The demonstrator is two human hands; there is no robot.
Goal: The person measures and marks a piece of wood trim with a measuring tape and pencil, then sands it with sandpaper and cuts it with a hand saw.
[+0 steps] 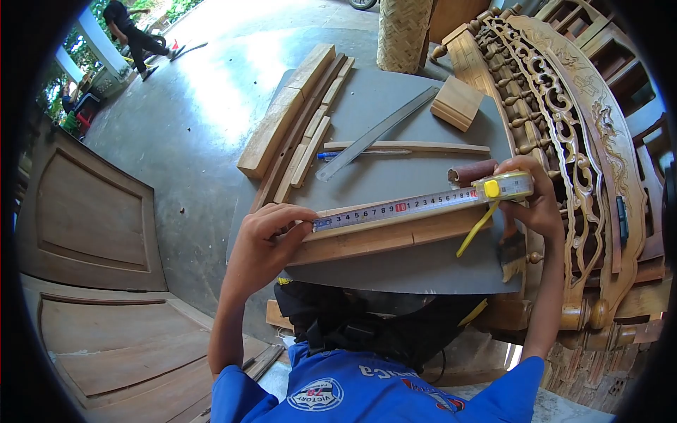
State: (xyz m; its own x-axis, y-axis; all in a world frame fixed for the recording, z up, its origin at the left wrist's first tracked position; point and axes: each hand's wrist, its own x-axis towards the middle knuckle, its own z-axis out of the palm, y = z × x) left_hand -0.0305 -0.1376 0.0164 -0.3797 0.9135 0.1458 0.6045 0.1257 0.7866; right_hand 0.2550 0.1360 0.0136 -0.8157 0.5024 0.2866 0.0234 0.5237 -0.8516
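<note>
A tape measure (504, 186) with a yellow button is gripped in my right hand (539, 197). Its blade stretches left along a wooden bar (381, 238) that lies on the grey board across my front. At the bar's left end my left hand (271, 240) pinches the blade's tip between thumb and fingers. A yellow strap (476, 231) dangles from the tape case. Under my right hand lies a paintbrush (510, 254), partly hidden, and a reddish-brown roll (471, 171) sits just behind the blade.
Beyond the bar are a clear ruler (377, 134), a blue pen (363, 154), a thin wooden strip (416, 146) and a wooden block (457, 103). Long timber pieces (293, 109) line the board's left side. Carved furniture (557, 127) stands at right, wooden panels (92, 218) at left. A person (134, 35) walks far back.
</note>
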